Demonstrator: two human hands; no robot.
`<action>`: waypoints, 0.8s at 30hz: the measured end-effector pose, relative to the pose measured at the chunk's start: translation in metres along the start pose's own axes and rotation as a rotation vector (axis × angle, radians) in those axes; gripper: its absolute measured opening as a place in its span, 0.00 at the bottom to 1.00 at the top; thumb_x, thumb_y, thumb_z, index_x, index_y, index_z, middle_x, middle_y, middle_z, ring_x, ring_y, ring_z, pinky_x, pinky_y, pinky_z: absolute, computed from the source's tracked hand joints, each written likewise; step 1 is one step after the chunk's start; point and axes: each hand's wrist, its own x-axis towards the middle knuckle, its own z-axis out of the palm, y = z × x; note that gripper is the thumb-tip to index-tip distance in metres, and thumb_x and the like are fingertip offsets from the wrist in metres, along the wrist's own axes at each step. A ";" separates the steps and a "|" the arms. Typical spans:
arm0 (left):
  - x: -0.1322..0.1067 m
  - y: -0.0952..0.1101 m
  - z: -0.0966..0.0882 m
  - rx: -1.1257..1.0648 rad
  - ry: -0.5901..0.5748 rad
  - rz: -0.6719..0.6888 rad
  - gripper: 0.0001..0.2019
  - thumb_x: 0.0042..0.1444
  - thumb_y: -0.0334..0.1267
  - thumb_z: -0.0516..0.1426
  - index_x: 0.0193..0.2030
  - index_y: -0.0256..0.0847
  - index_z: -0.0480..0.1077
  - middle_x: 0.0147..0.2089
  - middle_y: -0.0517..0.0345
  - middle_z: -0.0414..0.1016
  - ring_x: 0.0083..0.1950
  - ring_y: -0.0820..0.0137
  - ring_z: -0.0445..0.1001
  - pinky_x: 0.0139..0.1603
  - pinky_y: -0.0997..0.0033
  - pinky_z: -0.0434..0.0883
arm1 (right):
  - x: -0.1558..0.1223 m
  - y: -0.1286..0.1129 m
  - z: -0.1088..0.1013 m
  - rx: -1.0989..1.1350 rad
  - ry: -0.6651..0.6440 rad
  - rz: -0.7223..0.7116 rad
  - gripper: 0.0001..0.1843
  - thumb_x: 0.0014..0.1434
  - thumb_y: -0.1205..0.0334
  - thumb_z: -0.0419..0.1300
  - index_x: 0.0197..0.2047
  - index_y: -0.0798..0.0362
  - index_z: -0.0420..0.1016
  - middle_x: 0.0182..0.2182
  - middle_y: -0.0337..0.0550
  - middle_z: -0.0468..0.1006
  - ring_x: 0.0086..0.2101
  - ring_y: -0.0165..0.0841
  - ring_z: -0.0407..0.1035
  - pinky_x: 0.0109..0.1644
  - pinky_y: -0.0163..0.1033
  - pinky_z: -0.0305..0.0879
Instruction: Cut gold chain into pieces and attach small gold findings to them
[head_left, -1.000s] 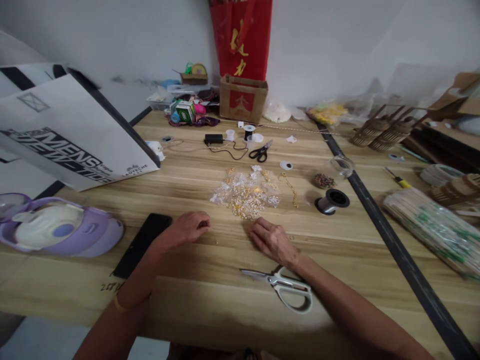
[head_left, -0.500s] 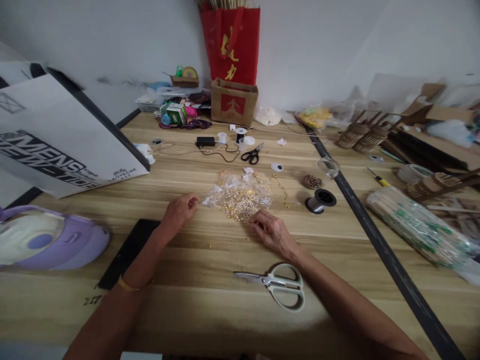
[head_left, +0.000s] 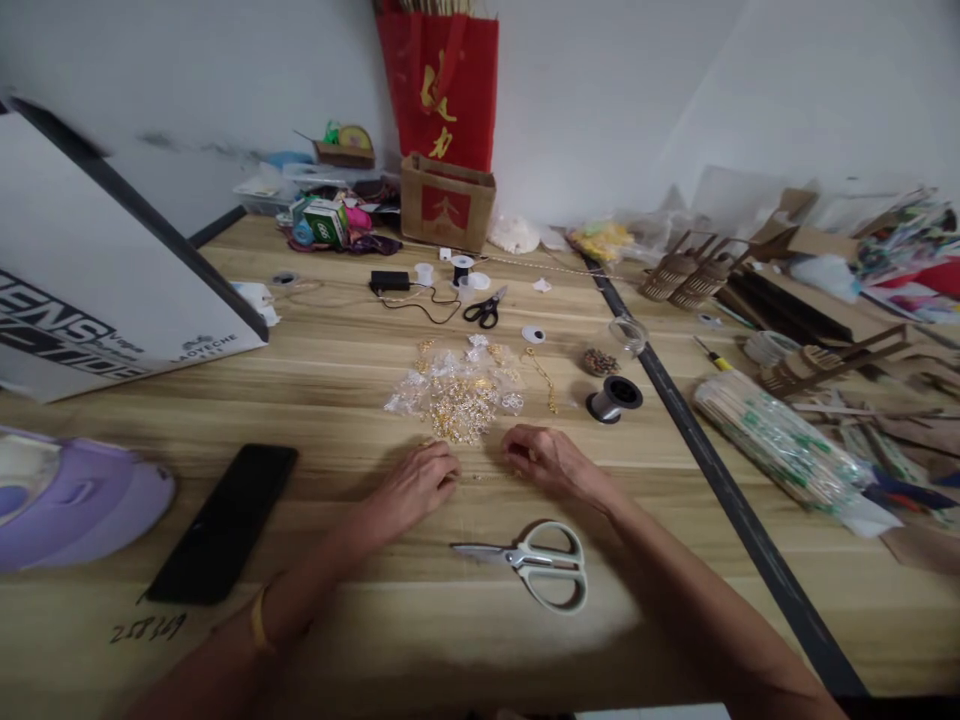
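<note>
Hands [head_left: 420, 485] half-curled, seemingly empty, by findings [head_left: 459, 398]

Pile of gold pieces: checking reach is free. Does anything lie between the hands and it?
Nothing visible does: left hand and right hand rest short of the pile of gold pieces; the scissors lie nearer the person.

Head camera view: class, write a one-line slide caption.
Left hand and right hand rest on a wooden table beside a pile of small gold pieces, scissors nearby.
</note>
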 end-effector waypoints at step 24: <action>-0.004 -0.009 0.007 0.022 -0.033 -0.065 0.07 0.58 0.30 0.52 0.30 0.38 0.70 0.34 0.56 0.70 0.37 0.68 0.68 0.40 0.70 0.63 | -0.029 0.023 -0.001 -0.112 -0.112 0.094 0.04 0.56 0.68 0.55 0.33 0.53 0.71 0.30 0.40 0.73 0.31 0.30 0.66 0.33 0.32 0.54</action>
